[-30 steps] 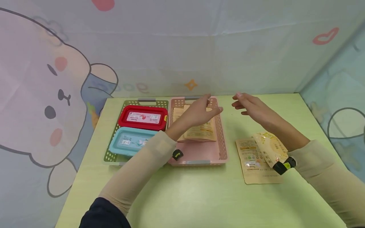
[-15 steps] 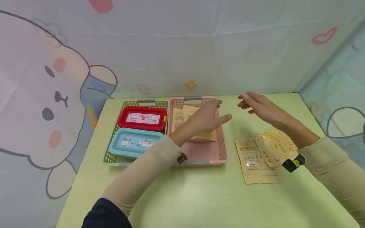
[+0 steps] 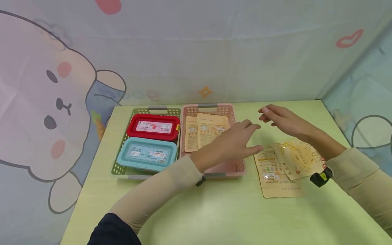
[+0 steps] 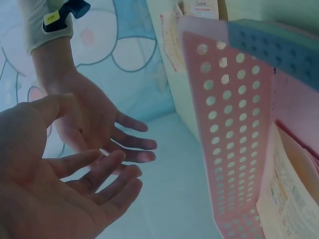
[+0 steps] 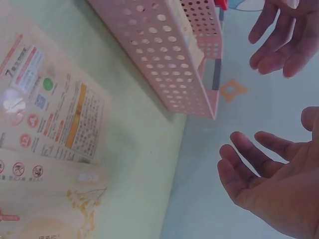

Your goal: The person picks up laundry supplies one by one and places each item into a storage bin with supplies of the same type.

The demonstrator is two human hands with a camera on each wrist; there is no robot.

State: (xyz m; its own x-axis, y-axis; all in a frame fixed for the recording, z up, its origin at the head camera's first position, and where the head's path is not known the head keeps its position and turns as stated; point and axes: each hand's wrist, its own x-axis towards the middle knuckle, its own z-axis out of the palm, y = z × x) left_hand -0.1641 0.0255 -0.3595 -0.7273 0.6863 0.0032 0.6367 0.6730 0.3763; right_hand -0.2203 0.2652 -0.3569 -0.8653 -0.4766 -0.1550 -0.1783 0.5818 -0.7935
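Note:
My left hand (image 3: 231,144) hovers over the front right part of the pink basket (image 3: 240,149), thumb apart from the fingers, holding nothing. To its right my right hand (image 3: 284,119) hangs above the table, fingers loosely bent and nothing in them. In the pink basket lie two tan pouches, a front pouch (image 3: 211,126) overlapping another pouch (image 3: 191,134); the left forearm hides part of them. Below the right hand, a yellow-patterned pouch (image 3: 295,158) lies partly across a printed tan pouch (image 3: 272,180) on the table. In the right wrist view both hands face each other, apart.
Left of the pink basket, a green basket (image 3: 114,166) holds a red-lidded box (image 3: 153,126) and a light blue box (image 3: 147,153). The pale green table (image 3: 214,217) meets a printed cloth backdrop (image 3: 183,61) at its far edge.
My left hand has moved right and toward me, from over the pouches in the pink basket to its right side. My right hand has drifted slightly right. The pouches on the table stay put.

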